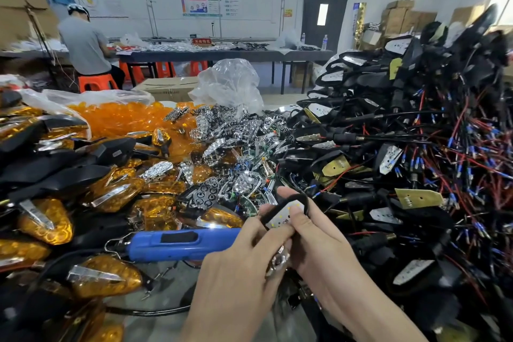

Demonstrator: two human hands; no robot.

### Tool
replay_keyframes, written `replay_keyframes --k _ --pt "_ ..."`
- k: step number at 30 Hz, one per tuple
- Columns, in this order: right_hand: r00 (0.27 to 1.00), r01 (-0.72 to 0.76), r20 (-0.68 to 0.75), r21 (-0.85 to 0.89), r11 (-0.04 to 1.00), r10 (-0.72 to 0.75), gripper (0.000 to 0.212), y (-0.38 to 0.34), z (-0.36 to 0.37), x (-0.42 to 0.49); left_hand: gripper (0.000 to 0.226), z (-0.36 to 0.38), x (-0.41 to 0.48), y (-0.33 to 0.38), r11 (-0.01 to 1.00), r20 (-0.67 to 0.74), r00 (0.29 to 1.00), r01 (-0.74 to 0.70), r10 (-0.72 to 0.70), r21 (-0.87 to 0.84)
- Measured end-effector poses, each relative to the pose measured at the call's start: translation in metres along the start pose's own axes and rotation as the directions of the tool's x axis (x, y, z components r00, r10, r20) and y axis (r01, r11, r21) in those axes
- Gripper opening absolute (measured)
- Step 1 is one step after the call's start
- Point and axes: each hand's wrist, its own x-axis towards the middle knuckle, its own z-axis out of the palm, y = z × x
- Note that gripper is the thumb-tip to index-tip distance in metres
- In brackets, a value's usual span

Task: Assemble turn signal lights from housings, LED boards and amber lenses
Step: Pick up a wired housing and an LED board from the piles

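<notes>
We hold 1 black housing (301,201) between our 2 hands, low in the middle of the view, just above the bench. A white LED board (283,214) sits in its open face. Our left hand (244,253) pinches the near edge of the housing with thumb and forefinger. A small chrome part (277,261) shows under that hand's curled fingers, though we cannot tell how it is held. Our right hand (319,239) wraps its fingers round the far side, with the thumb pressed on the board.

Just left of our hands a blue electric screwdriver (177,244) lies on its side. Beyond it, chrome reflectors (222,147) are heaped in the middle, with loose amber lenses (119,116) behind them and a clear plastic bag (230,83) above. Finished amber lights (111,194) crowd the left. A tall pile of wired housings (416,147) fills the right. Far back, a person (86,44) sits on an orange stool (94,82).
</notes>
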Motion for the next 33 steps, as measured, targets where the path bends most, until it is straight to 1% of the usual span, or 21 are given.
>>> replay_keyframes --k 2,3,5,6,7,9,10,12,15,17,21,25,28,33 --pt "1.0 -0.003 -0.03 0.01 1.0 0.003 0.04 0.001 0.002 0.001 0.025 0.0 0.0 0.0 1.0 -0.019 1.0 0.008 -0.008 -0.01" --pt "0.998 0.009 -0.055 0.01 1.0 -0.008 0.035 0.001 0.002 0.002 0.024 -0.001 0.0 -0.001 0.999 -0.044 0.999 0.026 -0.027 -0.023" --pt "0.989 0.069 -0.13 -0.027 0.997 -0.072 0.024 0.001 0.003 0.003 0.02 -0.005 0.0 -0.004 0.996 -0.086 0.993 0.075 -0.079 -0.05" --pt "0.977 0.109 -0.174 -0.074 0.991 -0.121 0.028 0.001 0.002 0.004 0.019 -0.007 0.0 -0.007 0.994 -0.092 0.991 0.097 -0.101 -0.053" --pt "0.963 0.143 -0.212 -0.134 0.981 -0.17 0.031 -0.001 0.0 0.005 0.018 -0.008 0.0 -0.01 0.993 -0.081 0.99 0.11 -0.114 -0.046" --pt "0.926 0.212 -0.265 -0.222 0.952 -0.268 0.028 -0.004 -0.005 0.007 0.025 -0.011 0.0 -0.012 0.994 -0.035 0.994 0.107 -0.108 -0.028" --pt "0.911 0.243 -0.278 -0.232 0.942 -0.303 0.026 -0.006 -0.007 0.007 0.03 -0.011 0.0 -0.011 0.995 -0.018 0.995 0.095 -0.095 -0.021" --pt "0.888 0.288 -0.319 -0.172 0.942 -0.33 0.026 -0.009 -0.008 0.008 0.038 -0.011 0.001 -0.007 0.999 -0.005 0.999 0.046 -0.046 0.024" --pt "0.877 0.303 -0.386 -0.019 0.953 -0.286 0.029 -0.011 -0.006 0.008 0.039 -0.009 0.001 -0.003 0.996 -0.012 1.0 -0.02 0.021 0.082" --pt "0.877 0.295 -0.403 0.017 0.955 -0.263 0.03 -0.013 -0.005 0.009 0.039 -0.009 0.001 -0.005 0.993 0.012 1.0 -0.025 0.024 0.115" --pt "0.852 0.312 -0.449 0.025 0.95 -0.269 0.02 -0.016 -0.008 0.01 0.036 -0.009 -0.001 -0.012 0.98 0.088 0.996 -0.034 0.017 0.197" --pt "0.843 0.312 -0.452 -0.03 0.95 -0.291 0.021 -0.016 -0.008 0.011 0.03 -0.011 0.001 -0.013 0.984 0.017 1.0 -0.023 0.02 0.176" --pt "0.853 0.298 -0.442 -0.02 0.954 -0.276 0.021 -0.012 -0.006 0.011 0.031 -0.011 0.001 -0.014 0.974 -0.016 1.0 -0.021 0.025 0.224" --pt "0.855 0.282 -0.471 0.068 0.957 -0.218 0.02 -0.012 -0.003 0.011 0.035 -0.009 0.001 -0.018 0.951 -0.007 0.995 -0.089 0.095 0.295"
